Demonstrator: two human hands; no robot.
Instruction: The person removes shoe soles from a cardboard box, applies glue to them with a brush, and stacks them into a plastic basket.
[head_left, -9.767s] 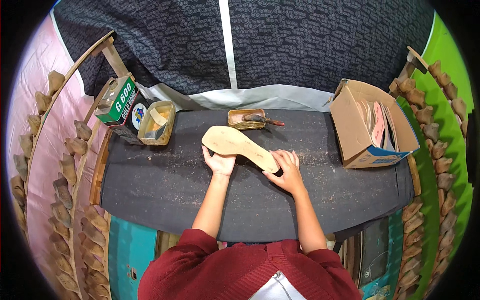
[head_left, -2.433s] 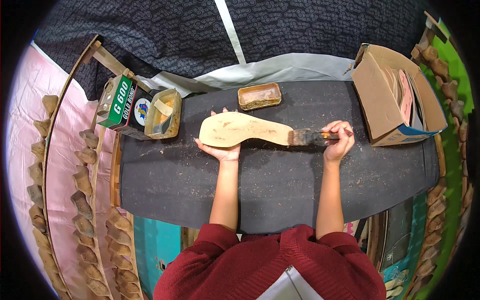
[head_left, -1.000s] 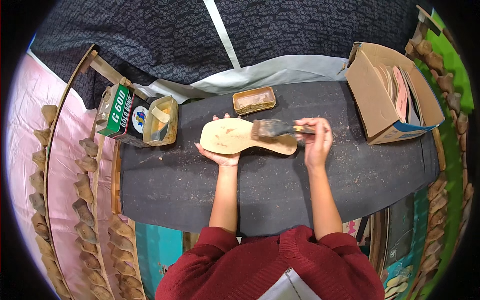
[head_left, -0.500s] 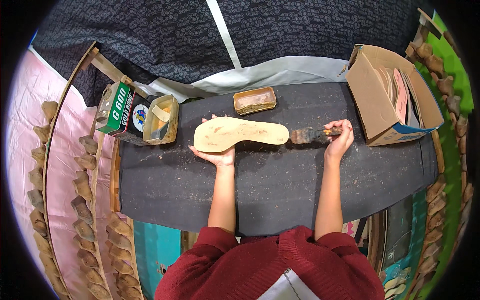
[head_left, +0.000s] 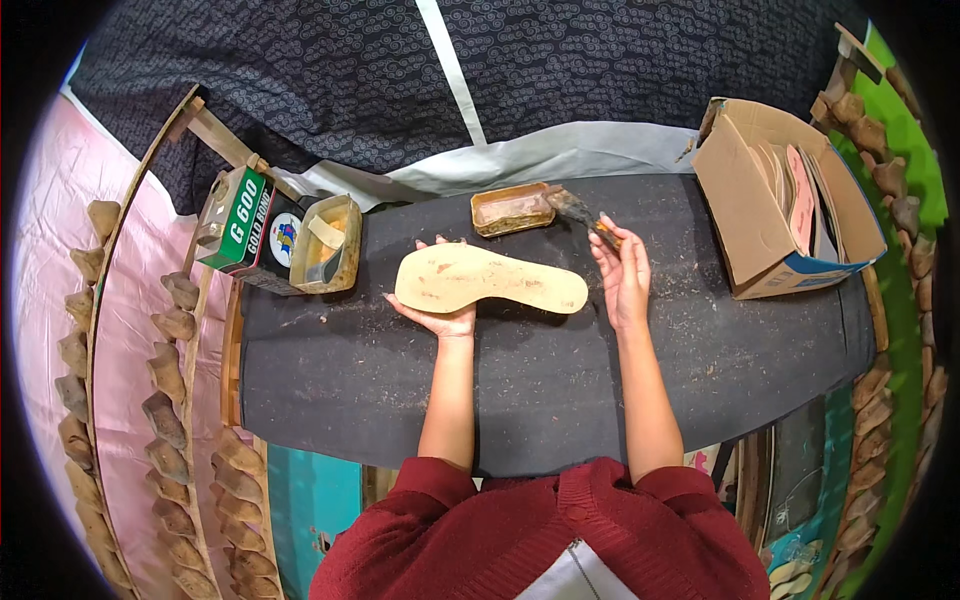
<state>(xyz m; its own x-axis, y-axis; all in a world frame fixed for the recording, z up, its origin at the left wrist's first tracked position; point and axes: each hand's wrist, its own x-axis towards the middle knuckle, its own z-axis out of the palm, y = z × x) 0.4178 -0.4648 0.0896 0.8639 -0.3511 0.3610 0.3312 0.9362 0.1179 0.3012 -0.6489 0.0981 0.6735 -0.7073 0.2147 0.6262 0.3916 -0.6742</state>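
Observation:
My left hand (head_left: 446, 322) holds a pale cream shoe insole (head_left: 490, 280) from below, its palm hidden under the wide end and its fingertips showing past the far edge. Brown smudges mark the insole's upper face. In my right hand (head_left: 625, 275) is a brush (head_left: 572, 206) with dark, caked bristles, pinched by the handle between the fingers. The bristle end reaches the right end of a small yellowish tray (head_left: 510, 212) with brownish contents; whether it rests on the rim or just above, I cannot tell.
At the left stand a green and black tin (head_left: 243, 222) and a cut-open container (head_left: 347, 262) with scraper-like pieces. A cardboard box (head_left: 760, 220) of flat sole pieces sits at the right. Debris dots the dark table cloth (head_left: 540, 390). Racks of wooden shoe lasts (head_left: 165, 415) flank both sides.
My right hand has carried the brush left and away from me, from beside the insole's narrow end to the small tray. The insole stays almost where it was in my left hand.

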